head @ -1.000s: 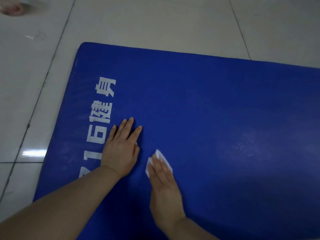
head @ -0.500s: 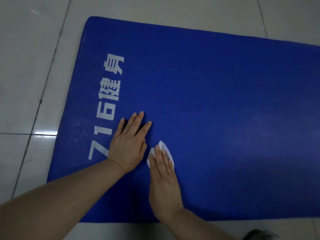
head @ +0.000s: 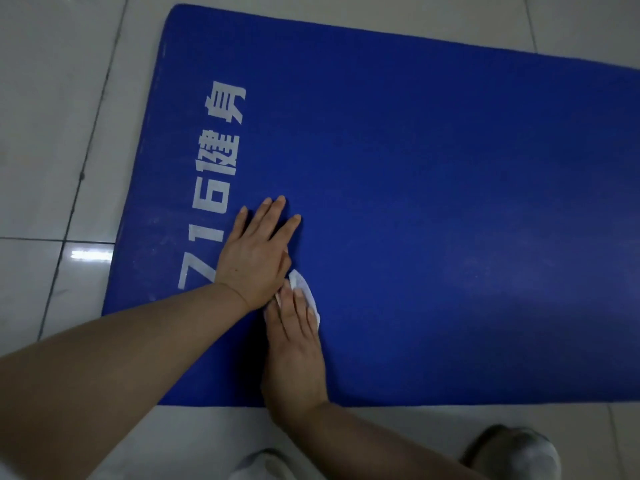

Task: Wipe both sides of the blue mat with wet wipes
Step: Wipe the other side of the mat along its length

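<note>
One blue mat [head: 433, 202], one wet wipe [head: 304, 289], two hands

Pale tiled floor [head: 52, 133], dark grout lines crossing it.
Bright glare [head: 90, 254] on a left-hand tile; a grey-white shoe [head: 516, 452] at the floor's bottom right edge.

Matt foam mat on glossy tile

The blue mat [head: 433, 202] looked like matt foam with a fine woven-like grain, its white printed lettering [head: 214, 188], just left of the left fingers [head: 273, 216], worn and patchy. Under the right fingers [head: 298, 310] lay a thin, soft white wet wipe [head: 304, 289]. The floor [head: 52, 133] was smooth, glossy pale tile.
</note>
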`<state>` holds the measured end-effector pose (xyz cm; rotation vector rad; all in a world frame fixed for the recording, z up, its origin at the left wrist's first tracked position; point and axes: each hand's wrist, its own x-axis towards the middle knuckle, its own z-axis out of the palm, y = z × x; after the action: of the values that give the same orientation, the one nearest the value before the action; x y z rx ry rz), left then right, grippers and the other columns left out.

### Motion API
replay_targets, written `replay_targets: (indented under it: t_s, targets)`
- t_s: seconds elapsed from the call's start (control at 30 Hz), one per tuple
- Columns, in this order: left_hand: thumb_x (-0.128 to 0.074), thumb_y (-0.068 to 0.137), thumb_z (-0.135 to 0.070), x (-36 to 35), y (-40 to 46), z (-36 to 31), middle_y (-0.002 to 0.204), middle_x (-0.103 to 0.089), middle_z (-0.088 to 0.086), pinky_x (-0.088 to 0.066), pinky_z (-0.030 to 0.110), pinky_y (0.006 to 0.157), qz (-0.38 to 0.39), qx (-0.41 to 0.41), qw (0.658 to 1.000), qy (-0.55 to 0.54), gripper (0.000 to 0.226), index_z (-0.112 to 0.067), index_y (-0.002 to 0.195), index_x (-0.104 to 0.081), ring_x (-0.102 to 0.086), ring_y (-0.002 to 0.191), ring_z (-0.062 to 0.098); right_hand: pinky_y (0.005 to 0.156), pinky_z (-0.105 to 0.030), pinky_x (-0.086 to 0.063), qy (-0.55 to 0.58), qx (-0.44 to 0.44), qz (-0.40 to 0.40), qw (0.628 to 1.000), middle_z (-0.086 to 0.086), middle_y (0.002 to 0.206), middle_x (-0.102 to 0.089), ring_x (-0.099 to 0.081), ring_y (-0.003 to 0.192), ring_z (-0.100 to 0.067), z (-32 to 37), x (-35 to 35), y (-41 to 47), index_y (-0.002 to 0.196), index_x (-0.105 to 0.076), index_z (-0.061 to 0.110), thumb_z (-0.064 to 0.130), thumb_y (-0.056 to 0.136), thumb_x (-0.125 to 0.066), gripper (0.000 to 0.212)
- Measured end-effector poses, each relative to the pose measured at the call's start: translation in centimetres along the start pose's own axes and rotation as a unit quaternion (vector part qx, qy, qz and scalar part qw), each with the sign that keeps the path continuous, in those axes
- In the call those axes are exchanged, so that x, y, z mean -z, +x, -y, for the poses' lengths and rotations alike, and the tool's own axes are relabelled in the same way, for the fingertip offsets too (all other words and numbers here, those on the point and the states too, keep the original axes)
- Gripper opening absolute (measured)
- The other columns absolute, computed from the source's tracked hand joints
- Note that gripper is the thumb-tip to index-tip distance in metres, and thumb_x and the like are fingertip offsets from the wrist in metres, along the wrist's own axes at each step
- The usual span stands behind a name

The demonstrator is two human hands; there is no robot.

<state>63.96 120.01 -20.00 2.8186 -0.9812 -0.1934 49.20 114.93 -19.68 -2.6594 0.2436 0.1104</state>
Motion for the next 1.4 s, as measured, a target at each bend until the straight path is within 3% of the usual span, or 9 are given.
replay_targets:
  t_s: [0.1,0.27,0.53,0.8,0.9,1.07,1.17,1.27,1.4]
  targets:
    - [-0.028,0.089,-0.024,0.2,-0.2,0.2,0.149,-0.039,0.019,-0.022,0.054,0.112,-0.008,0.001,1.0,0.001,0.056,-0.007,0.137,-0.05,-0.038,0.137,0.035,0.118,-0.036,-0.01,-0.013,0.025,0.006,1.0,-0.01,0.155,-0.023,-0.015,0.145,-0.02,-3.6,1.4,-0.6,0.143,-0.037,0.007,0.003,0.081,-0.028,0.063]
    - [-0.042,0.089,-0.018,0.0,-0.7,0.8,0.152,-0.034,0.019,-0.019,0.054,0.114,-0.023,0.004,1.0,-0.008,0.052,-0.006,0.14,-0.047,-0.034,0.139,0.036,0.118,-0.04,-0.015,-0.017,-0.12,-0.049,0.991,0.0,0.159,-0.002,0.001,0.146,-0.009,-9.4,4.2,-4.6,0.149,-0.017,0.014,-0.003,0.089,-0.032,0.064]
    - [-0.049,0.09,-0.013,-0.2,-0.8,0.9,0.153,-0.032,0.018,-0.017,0.053,0.115,-0.017,0.004,1.0,-0.007,0.052,-0.007,0.141,-0.046,-0.031,0.141,0.035,0.116,-0.032,-0.019,-0.018,0.101,0.036,0.994,-0.004,0.154,-0.028,-0.024,0.143,-0.018,-3.9,1.4,-4.9,0.144,-0.036,0.012,0.007,0.091,-0.029,0.054]
    - [-0.034,0.092,-0.018,-0.4,-1.0,0.9,0.153,-0.032,0.018,-0.017,0.051,0.116,-0.017,0.005,1.0,-0.015,0.051,-0.007,0.141,-0.045,-0.031,0.141,0.035,0.117,-0.028,0.0,-0.078,-0.124,-0.005,0.989,-0.006,0.159,-0.01,-0.008,0.146,-0.018,-12.6,6.0,-9.5,0.148,-0.025,0.011,0.018,0.087,-0.028,0.061]
    - [-0.048,0.088,-0.012,-0.4,-0.8,0.8,0.154,-0.031,0.018,-0.017,0.052,0.116,-0.024,-0.004,1.0,-0.018,0.054,-0.007,0.142,-0.045,-0.03,0.141,0.035,0.118,-0.04,-0.012,-0.067,-0.052,-0.04,0.996,-0.019,0.153,-0.024,-0.022,0.143,-0.031,-10.2,3.9,-8.6,0.14,-0.04,-0.001,0.01,0.096,-0.031,0.046]
    - [-0.047,0.09,-0.011,-0.3,-0.5,0.2,0.153,-0.033,0.019,-0.018,0.052,0.115,-0.026,-0.034,0.999,-0.024,0.051,-0.007,0.14,-0.047,-0.033,0.14,0.036,0.114,-0.036,-0.021,-0.045,0.085,0.018,0.995,-0.008,0.154,-0.025,-0.025,0.142,-0.022,-8.0,3.1,-7.0,0.143,-0.037,0.007,0.007,0.097,-0.024,0.048]
    - [-0.028,0.09,-0.021,-0.3,-0.5,-1.0,0.152,-0.033,0.018,-0.02,0.05,0.115,-0.02,-0.04,0.998,-0.036,0.054,-0.008,0.14,-0.047,-0.034,0.139,0.034,0.117,-0.03,-0.012,-0.047,-0.014,0.015,0.999,-0.003,0.157,-0.02,-0.019,0.144,-0.018,-11.9,5.6,-8.3,0.147,-0.03,0.013,0.02,0.103,-0.011,0.049]
    - [-0.027,0.089,-0.021,-0.4,-0.1,-2.7,0.152,-0.034,0.018,-0.021,0.049,0.115,-0.029,-0.067,0.996,-0.043,0.056,-0.009,0.14,-0.047,-0.035,0.139,0.034,0.116,-0.029,-0.003,-0.083,-0.089,0.018,0.992,0.001,0.16,-0.005,-0.008,0.146,-0.016,-13.2,6.3,-9.2,0.151,-0.013,0.017,0.014,0.088,-0.024,0.064]
    - [-0.027,0.09,-0.021,0.0,1.7,-4.7,0.153,-0.033,0.017,-0.02,0.048,0.115,-0.035,-0.066,0.995,-0.068,0.056,-0.009,0.141,-0.046,-0.033,0.14,0.033,0.116,-0.03,-0.006,-0.06,-0.107,-0.016,0.992,-0.005,0.158,-0.011,-0.008,0.145,-0.016,-11.4,5.0,-7.0,0.147,-0.02,0.012,0.008,0.081,-0.024,0.066]
